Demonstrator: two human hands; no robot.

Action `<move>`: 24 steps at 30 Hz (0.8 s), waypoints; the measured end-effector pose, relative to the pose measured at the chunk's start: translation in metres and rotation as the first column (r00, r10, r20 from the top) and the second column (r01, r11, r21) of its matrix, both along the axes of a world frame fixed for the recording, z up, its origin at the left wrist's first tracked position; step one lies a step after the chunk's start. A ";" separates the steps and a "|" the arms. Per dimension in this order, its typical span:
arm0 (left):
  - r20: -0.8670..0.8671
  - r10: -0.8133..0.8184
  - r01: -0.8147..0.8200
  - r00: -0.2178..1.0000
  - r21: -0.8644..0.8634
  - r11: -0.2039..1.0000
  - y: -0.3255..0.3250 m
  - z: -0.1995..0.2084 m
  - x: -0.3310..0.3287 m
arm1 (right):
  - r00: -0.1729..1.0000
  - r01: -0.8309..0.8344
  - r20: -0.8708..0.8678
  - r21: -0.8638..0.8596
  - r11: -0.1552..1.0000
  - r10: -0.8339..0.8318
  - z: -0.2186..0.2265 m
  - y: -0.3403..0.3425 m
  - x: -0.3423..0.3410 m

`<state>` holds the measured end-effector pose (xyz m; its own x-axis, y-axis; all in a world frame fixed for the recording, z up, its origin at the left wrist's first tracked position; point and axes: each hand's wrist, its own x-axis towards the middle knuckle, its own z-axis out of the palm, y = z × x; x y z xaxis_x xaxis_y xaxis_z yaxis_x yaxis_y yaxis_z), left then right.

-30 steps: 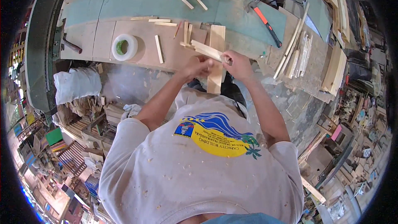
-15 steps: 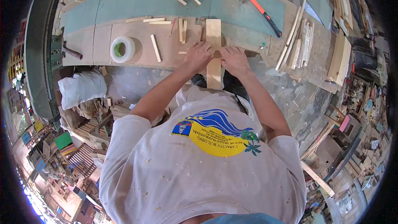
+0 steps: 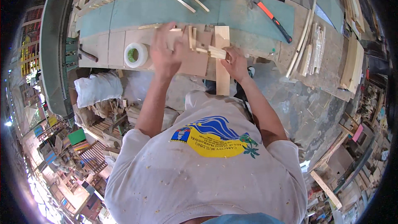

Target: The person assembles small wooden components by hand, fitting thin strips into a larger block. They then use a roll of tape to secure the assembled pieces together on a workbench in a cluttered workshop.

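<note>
I see the right hand (image 3: 236, 64) grasping wooden strips (image 3: 216, 52) over a plank (image 3: 222, 81); the blurred left hand (image 3: 166, 56) is spread. Work seems partway: loose sticks (image 3: 184, 4) lie on the counter (image 3: 141, 18).

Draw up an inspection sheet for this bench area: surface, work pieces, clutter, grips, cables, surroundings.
Surface: bench, part blue-green, part brown.
Work pieces: short pale wooden pieces held over a flat board, which juts past the bench's near edge.
Clutter: hammer with orange and black handle, white roll with green inside, loose thin strips, group of strips at right.
Grips: left grip raised, open, blurred, holding nothing visible; right grip closed on the short pieces.
Cables: nothing seen that is clearly a cable.
Surroundings: white sack and large dark frame at left; piled wood and mixed items around, many too small to tell.
</note>
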<state>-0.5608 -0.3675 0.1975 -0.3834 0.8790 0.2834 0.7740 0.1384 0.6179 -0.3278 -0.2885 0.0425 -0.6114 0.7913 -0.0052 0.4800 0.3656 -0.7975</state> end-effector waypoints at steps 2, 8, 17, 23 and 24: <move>-0.055 -0.092 0.090 0.994 -0.025 0.996 -0.007 -0.005 0.006 | 0.990 0.002 -0.141 0.051 0.999 0.005 -0.009 -0.001 -0.003; -0.079 -0.328 0.318 0.941 -0.117 0.941 -0.026 -0.038 0.055 | 0.972 0.031 -0.236 0.059 0.998 -0.016 -0.029 -0.002 -0.007; -0.338 -0.292 0.174 0.895 -0.340 0.924 -0.030 -0.035 0.083 | 0.959 0.043 -0.280 -0.009 0.999 -0.043 -0.030 -0.003 -0.005; -0.394 -0.314 0.184 0.864 -0.335 0.924 -0.032 -0.038 0.086 | 0.948 0.044 -0.309 -0.110 0.993 -0.076 -0.038 -0.005 -0.002; -0.394 -0.308 0.178 0.866 -0.333 0.926 -0.032 -0.041 0.087 | 0.949 0.042 -0.308 -0.105 0.994 -0.072 -0.040 -0.005 -0.002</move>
